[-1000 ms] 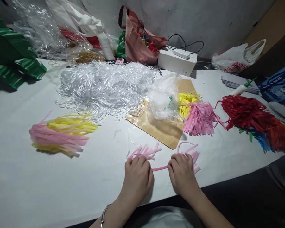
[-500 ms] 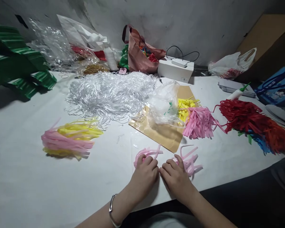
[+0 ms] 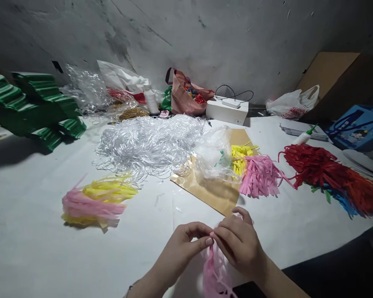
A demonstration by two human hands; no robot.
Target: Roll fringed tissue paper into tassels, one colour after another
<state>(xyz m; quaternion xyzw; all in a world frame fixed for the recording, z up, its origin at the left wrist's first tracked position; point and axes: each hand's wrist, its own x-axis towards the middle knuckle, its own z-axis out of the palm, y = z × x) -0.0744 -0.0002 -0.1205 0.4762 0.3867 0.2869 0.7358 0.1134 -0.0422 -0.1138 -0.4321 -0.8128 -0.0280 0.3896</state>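
Observation:
My left hand (image 3: pixel 182 248) and my right hand (image 3: pixel 239 244) meet fingertip to fingertip just above the near edge of the white table (image 3: pixel 34 248). Both pinch the top of a pink fringed paper strip (image 3: pixel 214 273), whose cut strands hang down below the hands toward me. The pinched part of the strip is hidden by my fingers.
A pink and yellow tassel bundle (image 3: pixel 96 200) lies to the left. A heap of white shredded strands (image 3: pixel 149 140), a brown paper sheet (image 3: pixel 208 188), a clear plastic bag (image 3: pixel 213 153), pink fringe (image 3: pixel 259 176) and red fringe (image 3: pixel 329 176) lie beyond. Green corrugated paper (image 3: pixel 34 109) sits far left.
My hands came together from flat on the table, folded the pink strip and lifted it, so its strands now hang down. The view tilted up.

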